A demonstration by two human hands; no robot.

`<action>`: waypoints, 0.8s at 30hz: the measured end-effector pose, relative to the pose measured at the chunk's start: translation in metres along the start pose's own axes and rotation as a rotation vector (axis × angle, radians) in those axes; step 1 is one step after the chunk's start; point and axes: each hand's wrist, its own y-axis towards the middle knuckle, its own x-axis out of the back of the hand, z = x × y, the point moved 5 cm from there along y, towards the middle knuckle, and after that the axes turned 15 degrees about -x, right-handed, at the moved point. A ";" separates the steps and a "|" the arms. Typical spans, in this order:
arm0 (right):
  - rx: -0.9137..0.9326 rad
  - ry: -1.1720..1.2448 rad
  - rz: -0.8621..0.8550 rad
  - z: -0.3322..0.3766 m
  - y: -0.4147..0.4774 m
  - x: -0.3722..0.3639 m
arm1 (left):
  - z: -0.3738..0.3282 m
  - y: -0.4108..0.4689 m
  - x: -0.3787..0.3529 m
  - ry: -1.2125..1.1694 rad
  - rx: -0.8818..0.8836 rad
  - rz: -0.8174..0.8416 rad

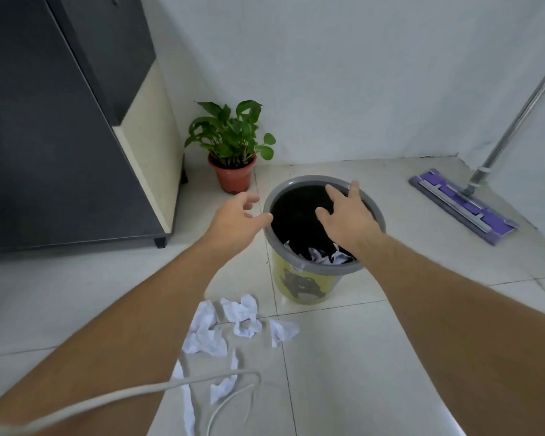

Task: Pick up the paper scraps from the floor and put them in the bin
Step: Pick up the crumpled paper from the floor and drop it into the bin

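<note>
A yellow bin (pixel 306 286) with a grey rim and black liner stands on the tiled floor; crumpled white paper (pixel 324 257) lies inside it. Several white paper scraps (pixel 238 311) lie on the floor in front of the bin, to its lower left. My right hand (pixel 348 217) hovers over the bin's mouth, fingers spread, holding nothing. My left hand (pixel 236 220) is just left of the rim, fingers apart and empty.
A potted green plant (pixel 233 152) stands in the corner behind the bin. A dark cabinet (pixel 60 136) fills the left. A purple flat mop (pixel 463 204) leans at the right wall. A white cable (pixel 170 385) loops over the floor near the scraps.
</note>
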 end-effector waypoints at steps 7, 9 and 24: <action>0.343 0.138 -0.268 0.041 -0.056 -0.043 | 0.074 -0.043 0.020 0.179 0.096 0.042; 0.439 0.168 -0.173 0.053 -0.074 -0.078 | 0.104 -0.061 0.017 0.322 0.134 0.154; 0.103 -0.178 0.322 -0.019 -0.051 -0.281 | 0.243 -0.129 -0.026 0.620 0.369 0.513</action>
